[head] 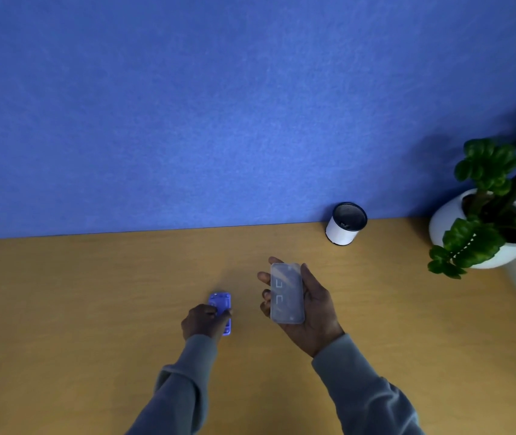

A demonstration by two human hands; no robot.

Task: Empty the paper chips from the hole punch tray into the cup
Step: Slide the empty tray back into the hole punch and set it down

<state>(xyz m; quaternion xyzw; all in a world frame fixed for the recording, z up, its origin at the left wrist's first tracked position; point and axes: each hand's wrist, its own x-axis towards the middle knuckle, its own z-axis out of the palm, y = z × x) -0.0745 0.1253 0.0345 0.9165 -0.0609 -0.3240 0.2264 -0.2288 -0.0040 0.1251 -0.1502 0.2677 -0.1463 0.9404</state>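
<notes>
While we look down from the head camera, a tan wooden surface (93, 309) runs across the lower half of the view and meets a blue felt-like wall (187, 105) at its far edge. On the left, our left hand (201, 321) rests on the surface with its fingers curled over the purple hole punch (221, 304), holding it down; the punch lies flat, its far end showing past the fingertips. Just to the right, clear of the punch, our right hand (310, 309) is raised above the surface, palm up, its fingers spread under the translucent tray (286, 293), which lies along the palm. We cannot tell whether any chips sit inside it. Farther right and back, against the wall, stands the cup (346, 223), white with a dark rim and mesh-like inside, well apart from both hands. At the right edge, a leafy green plant (489, 171) grows from a white pot (445, 224). Nothing lies between the tray and the cup.
</notes>
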